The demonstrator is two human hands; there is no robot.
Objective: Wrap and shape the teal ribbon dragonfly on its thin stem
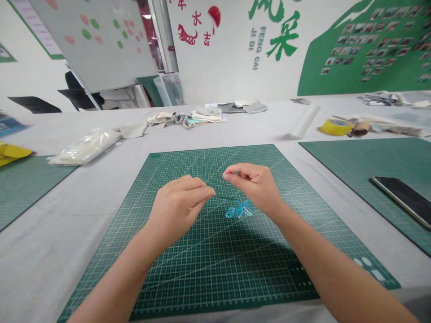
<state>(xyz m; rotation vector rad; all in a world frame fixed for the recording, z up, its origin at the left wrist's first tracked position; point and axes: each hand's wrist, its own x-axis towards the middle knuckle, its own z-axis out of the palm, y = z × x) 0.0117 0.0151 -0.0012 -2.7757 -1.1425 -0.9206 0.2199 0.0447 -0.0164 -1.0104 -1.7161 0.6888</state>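
Observation:
A bright blue looped ornament with pale, shiny petal-like parts point(239, 209) hangs over the green cutting mat point(188, 278). Its thin dark stem point(225, 198) runs to the fingertips of my left hand point(180, 206), which are pinched on it. Just up and to the right, my right hand point(254, 184) is closed in a pinch, thumb against forefinger. Whatever those fingers hold is too fine to make out; a faint thread-like line shows near them. Part of the ornament's right side lies behind my right hand.
A phone point(404, 199) rests on a second mat point(367, 157) at right. Yellow tape point(336, 126) and a cardboard roll point(361, 129) lie behind it. At left are a clear plastic packet point(87, 147) and another mat point(33, 179). Folded cloths point(206, 114) sit further back.

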